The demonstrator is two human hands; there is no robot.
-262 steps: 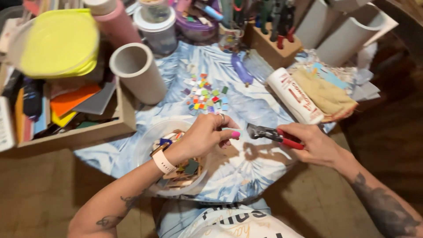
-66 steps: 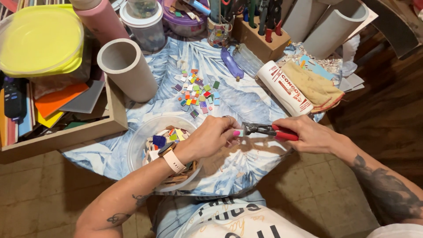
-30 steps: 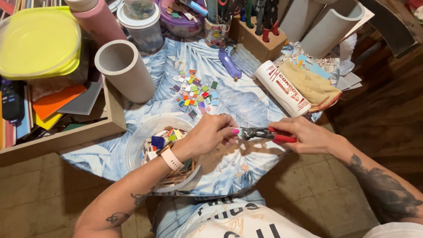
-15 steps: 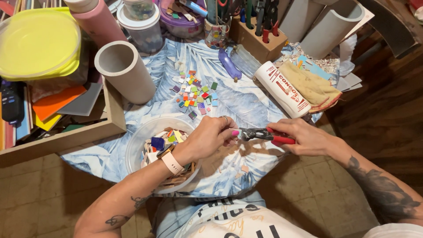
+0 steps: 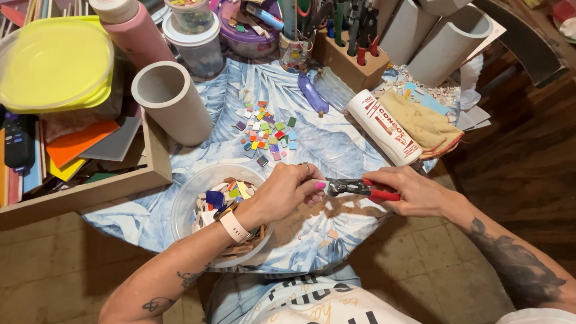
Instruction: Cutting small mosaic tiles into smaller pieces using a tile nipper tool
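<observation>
I see left hand (image 5: 287,191) pinching small tile piece (image 5: 322,185) at nipper jaws; right hand (image 5: 413,191) wrapped tight on red-handled nippers (image 5: 360,188) — above blue leaf-print tablecloth (image 5: 336,150), clear bowl (image 5: 186,207) beside wrist, tiled floor (image 5: 420,264) below.

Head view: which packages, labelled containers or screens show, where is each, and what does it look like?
White tube with red and black print: lying beyond the right hand, beside a tan cloth.
Pink bottle, white cap: upper left.
Clear lidded jars: top centre.
Dark remote-like device: far left.
</observation>
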